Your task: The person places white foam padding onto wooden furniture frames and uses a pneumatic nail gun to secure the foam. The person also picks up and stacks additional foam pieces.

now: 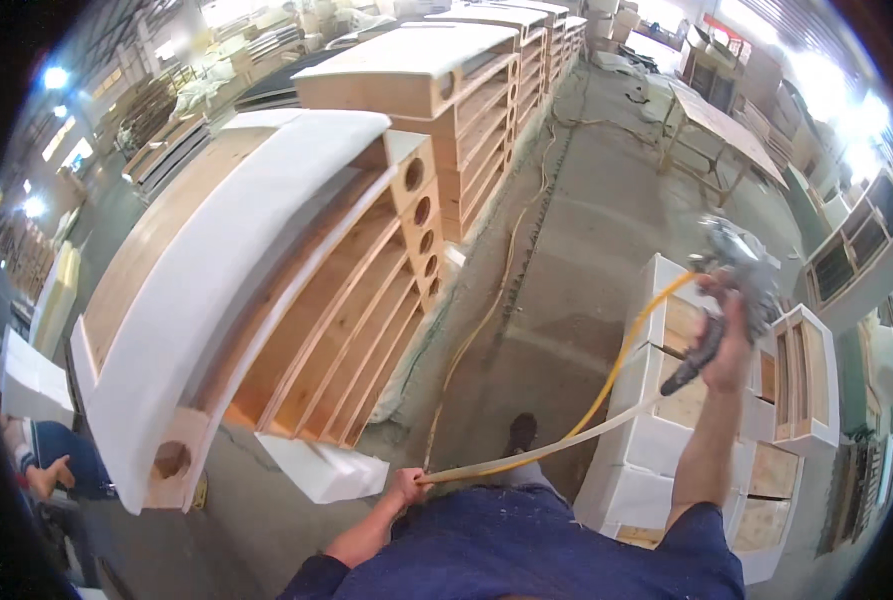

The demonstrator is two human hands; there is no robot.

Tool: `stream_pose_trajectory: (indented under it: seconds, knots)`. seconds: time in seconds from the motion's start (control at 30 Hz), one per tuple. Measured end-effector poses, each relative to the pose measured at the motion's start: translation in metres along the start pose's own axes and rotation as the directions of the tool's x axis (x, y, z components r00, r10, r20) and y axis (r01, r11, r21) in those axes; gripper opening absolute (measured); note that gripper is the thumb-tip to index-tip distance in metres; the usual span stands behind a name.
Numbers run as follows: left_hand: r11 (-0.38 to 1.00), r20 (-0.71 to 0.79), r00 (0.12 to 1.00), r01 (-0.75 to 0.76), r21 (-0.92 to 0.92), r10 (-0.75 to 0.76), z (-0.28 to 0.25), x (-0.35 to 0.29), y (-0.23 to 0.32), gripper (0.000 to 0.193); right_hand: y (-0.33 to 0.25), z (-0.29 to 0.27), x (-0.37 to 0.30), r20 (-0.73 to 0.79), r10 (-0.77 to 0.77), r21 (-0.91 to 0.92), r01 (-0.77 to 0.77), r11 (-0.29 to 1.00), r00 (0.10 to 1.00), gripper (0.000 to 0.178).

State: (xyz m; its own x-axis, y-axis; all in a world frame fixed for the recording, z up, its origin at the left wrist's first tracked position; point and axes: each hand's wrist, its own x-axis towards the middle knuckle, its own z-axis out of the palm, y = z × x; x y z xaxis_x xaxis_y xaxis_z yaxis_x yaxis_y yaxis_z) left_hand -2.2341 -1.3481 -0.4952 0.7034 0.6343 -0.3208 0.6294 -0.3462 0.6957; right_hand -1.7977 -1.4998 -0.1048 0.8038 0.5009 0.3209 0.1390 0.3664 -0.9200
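While the right hand (731,345) is raised, its grip is clenched around a spray gun (731,285) with a silvery head and a dark handle; the gun sits above a stack of white-painted wooden boxes (666,440).

Item: hose (576,425), yellow and pale, two lines running together. Leads from the spray gun's handle down and across to the left hand (406,487), whose grip is closed on the hose, low and well to the left of the gun.

Item: large curved cabinet frame (236,300), bare wood inside with slatted shelves, white-coated along its outer arc. Stands far to the left of the spray gun, across a strip of concrete floor (566,250). Round holes show in its end panels.

Item: further wooden frames (456,90) of like build, stacked in a row beyond the curved frame, up and left of the gun.

Item: white painted block (326,468), lying on the floor at the foot of the curved frame, just left of the left hand.

Item: trestle counter (721,125), beyond the gun toward the far wall.

Item: another person's hand and blue sleeve (51,470), at the far left edge, well apart from the gun.
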Motion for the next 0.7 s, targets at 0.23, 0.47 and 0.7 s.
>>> stream_pose_trajectory:
  seconds: [0.23, 0.47, 0.7]
  knots:
    - [0.983, -0.195, 0.964, 0.17, -0.073, -0.182, -0.007, 0.08, 0.085, 0.032, 0.081, 0.073, 0.161, 0.392, 0.142, -0.266, -0.036, 0.963, 0.909, 0.018]
    - [0.936, -0.307, 0.892, 0.272, -0.222, -0.332, -0.004, 0.128, 0.152, 0.033, 0.121, 0.137, 0.289, 0.548, 0.076, -0.265, 0.086, 0.96, 0.833, 0.019]
    - [0.917, -0.34, 0.864, 0.283, -0.28, -0.371, -0.009, 0.206, 0.168, 0.028, 0.151, 0.156, 0.35, 0.647, 0.074, -0.242, 0.113, 0.964, 0.759, 0.02]
